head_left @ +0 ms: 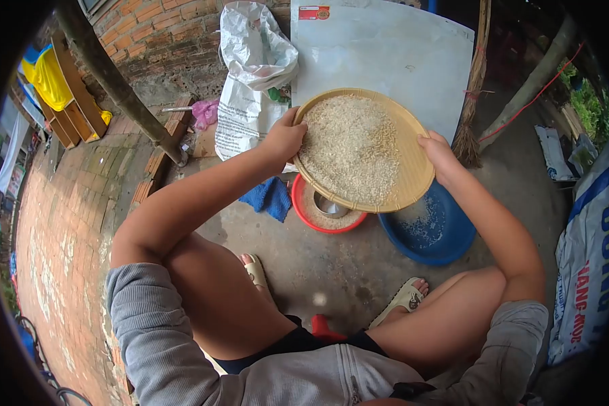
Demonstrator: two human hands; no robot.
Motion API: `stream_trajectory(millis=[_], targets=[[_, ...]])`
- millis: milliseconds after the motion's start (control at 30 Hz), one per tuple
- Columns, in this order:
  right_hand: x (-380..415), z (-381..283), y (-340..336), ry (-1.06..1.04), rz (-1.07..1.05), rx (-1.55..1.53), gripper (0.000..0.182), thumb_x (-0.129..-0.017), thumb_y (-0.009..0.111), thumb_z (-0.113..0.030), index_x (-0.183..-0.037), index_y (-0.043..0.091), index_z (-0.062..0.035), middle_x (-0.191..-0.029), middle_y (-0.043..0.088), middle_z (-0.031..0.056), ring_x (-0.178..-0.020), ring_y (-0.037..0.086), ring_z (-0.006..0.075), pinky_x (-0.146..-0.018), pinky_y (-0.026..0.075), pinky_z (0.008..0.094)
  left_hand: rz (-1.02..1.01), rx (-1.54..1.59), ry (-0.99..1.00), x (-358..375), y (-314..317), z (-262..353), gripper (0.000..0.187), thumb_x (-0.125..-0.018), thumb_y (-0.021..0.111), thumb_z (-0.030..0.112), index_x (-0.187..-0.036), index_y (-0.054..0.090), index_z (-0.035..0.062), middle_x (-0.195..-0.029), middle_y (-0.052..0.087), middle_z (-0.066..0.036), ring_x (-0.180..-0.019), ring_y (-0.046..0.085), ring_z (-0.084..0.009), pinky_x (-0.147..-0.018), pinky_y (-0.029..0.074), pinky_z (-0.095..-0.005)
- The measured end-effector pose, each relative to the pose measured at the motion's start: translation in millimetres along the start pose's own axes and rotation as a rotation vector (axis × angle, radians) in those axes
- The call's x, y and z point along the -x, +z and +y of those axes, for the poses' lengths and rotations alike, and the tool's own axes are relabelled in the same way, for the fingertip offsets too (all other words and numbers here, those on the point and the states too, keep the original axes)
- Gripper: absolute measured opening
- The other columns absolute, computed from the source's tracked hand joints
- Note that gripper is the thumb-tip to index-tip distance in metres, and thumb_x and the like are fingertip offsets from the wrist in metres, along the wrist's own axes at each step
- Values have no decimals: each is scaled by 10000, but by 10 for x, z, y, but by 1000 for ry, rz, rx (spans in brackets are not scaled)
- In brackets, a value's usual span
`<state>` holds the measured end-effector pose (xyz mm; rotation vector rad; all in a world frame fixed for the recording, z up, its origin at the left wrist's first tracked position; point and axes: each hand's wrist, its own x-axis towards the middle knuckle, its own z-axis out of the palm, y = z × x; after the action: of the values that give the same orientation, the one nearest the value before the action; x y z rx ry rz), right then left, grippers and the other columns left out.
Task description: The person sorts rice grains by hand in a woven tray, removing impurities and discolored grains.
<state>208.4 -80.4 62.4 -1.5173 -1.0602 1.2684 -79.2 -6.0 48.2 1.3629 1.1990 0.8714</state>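
Between my hands is a round woven winnowing basket, raised above the floor and tipped a little. A broad heap of rice grains covers its left and middle, while the woven right side is bare. My left hand grips the left rim, and my right hand grips the right rim. Below, partly hidden by the basket, a red basin holds grain and a metal bowl. Beside it, a blue basin has pale grains scattered over its bottom.
A blue cloth lies left of the red basin. White sacks and a pale board stand behind. A straw broom leans at the board's right. A large printed sack stands at far right, and a wooden post at left.
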Motion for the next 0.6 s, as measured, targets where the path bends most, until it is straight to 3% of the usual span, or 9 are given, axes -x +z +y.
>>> stream_trajectory(millis=[67,133,200,267,333,400,467,533,600], targets=[[15,98,109,49,228,-61,291,-959,373,-163,-1163,450,29,-1097,566,160,-961,595,239,-841,477,365,23,6,62,-127,-77,-70,366,-950,438,122,-1310,433,59,-1099,586,-96,-973,573,-149,-851,462,-289],[1,106,155,-21,227,46,332,-980,353,-238,-1174,456,10,-1098,567,144,-955,596,228,-832,479,373,-75,235,-36,-157,-367,-92,354,-945,436,120,-1297,462,84,-1058,606,-103,-886,614,-159,-769,523,-301],[112,-214,192,16,-143,-110,435,-997,293,-352,-1267,425,-38,-1183,542,150,-1069,545,195,-865,453,363,-75,318,-22,-174,-523,-57,345,-952,428,112,-1293,453,68,-1046,604,-88,-888,607,-145,-780,515,-297],[-81,-159,-166,87,-270,-14,582,-977,183,-497,-1258,423,-48,-1105,583,181,-940,610,237,-768,486,352,-46,351,30,-163,-575,32,344,-949,427,102,-1289,448,52,-1038,601,-83,-861,599,-141,-778,504,-293],[-153,96,-290,244,9,143,643,-956,208,-535,-1250,425,-7,-933,613,190,-734,616,248,-716,509,357,31,312,38,-133,-608,61,343,-946,427,93,-1284,451,45,-1040,598,-82,-852,590,-140,-786,490,-287],[-201,383,-277,483,-177,628,692,-938,245,-561,-1305,401,4,-996,614,232,-742,646,288,-692,526,381,55,324,48,-175,-678,-17,337,-945,418,83,-1276,457,36,-1049,595,-79,-883,583,-141,-793,483,-284],[-323,906,-170,636,-519,1013,682,-925,311,-558,-1290,448,2,-1084,605,222,-828,662,302,-676,543,402,95,330,27,-161,-664,-29,337,-941,424,76,-1272,456,19,-1050,593,-77,-888,580,-143,-799,478,-282],[-166,1126,202,502,-707,1552,661,-881,437,-572,-1163,551,15,-1041,624,197,-841,666,304,-700,547,401,106,300,50,-197,-683,-99,342,-936,430,67,-1271,449,4,-1057,592,-81,-903,579,-147,-814,472,-285],[-306,1843,418,361,-507,1857,651,-840,496,-589,-1109,619,-9,-1090,626,172,-905,661,285,-707,549,383,116,296,42,-149,-626,-91,344,-931,435,57,-1270,449,0,-1071,589,-88,-919,577,-151,-826,469,-286]])
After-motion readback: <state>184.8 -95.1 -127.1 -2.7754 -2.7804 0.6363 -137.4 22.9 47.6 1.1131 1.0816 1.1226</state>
